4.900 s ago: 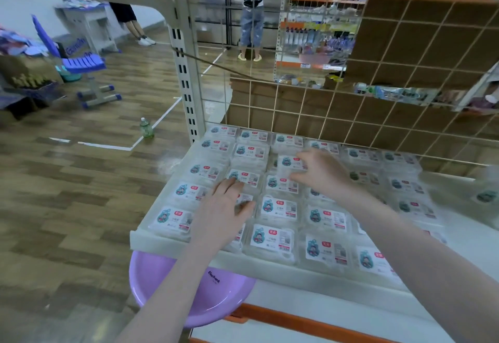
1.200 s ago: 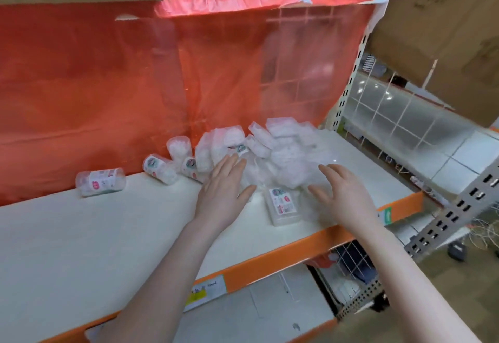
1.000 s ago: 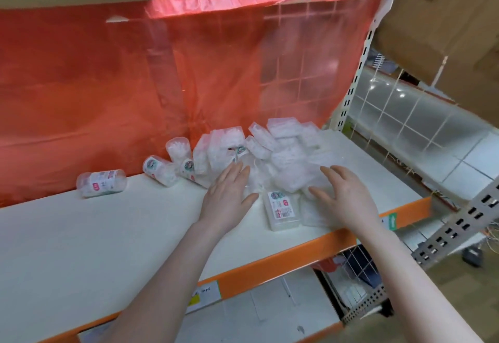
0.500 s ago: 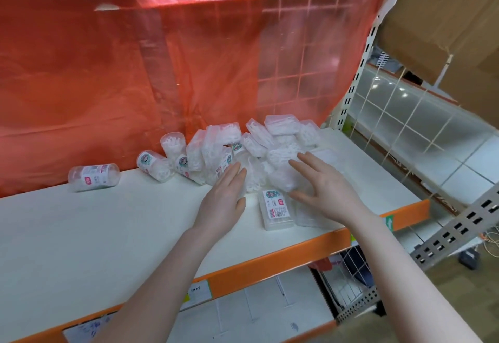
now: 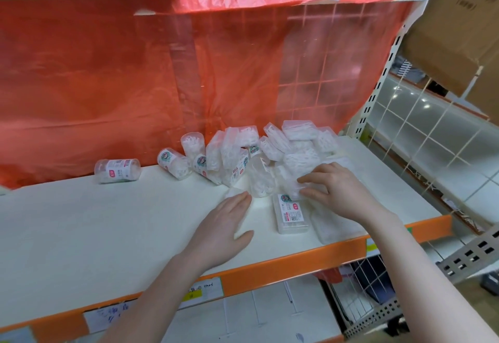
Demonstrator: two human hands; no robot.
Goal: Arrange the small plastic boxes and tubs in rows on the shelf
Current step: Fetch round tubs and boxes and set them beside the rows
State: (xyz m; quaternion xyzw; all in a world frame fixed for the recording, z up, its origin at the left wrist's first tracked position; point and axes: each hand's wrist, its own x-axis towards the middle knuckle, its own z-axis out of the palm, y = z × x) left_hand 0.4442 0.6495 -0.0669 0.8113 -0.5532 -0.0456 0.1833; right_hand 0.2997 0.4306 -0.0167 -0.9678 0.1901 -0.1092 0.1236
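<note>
The labelled box [image 5: 292, 213] lies flat on the shelf [image 5: 108, 224] at lower centre of the frame, its long axis running front to back, between the two hands. The right hand [image 5: 340, 191] is nearer, its straight, slightly spread fingers touching the box's far end and the heap of tubs [image 5: 259, 153] behind. The left hand [image 5: 224, 224] rests flat to the box's left, fingers together, holding nothing.

Clear glossy plastic tubs [image 5: 117, 170] lie on a smooth matt white shelf [image 5: 81, 224].
</note>
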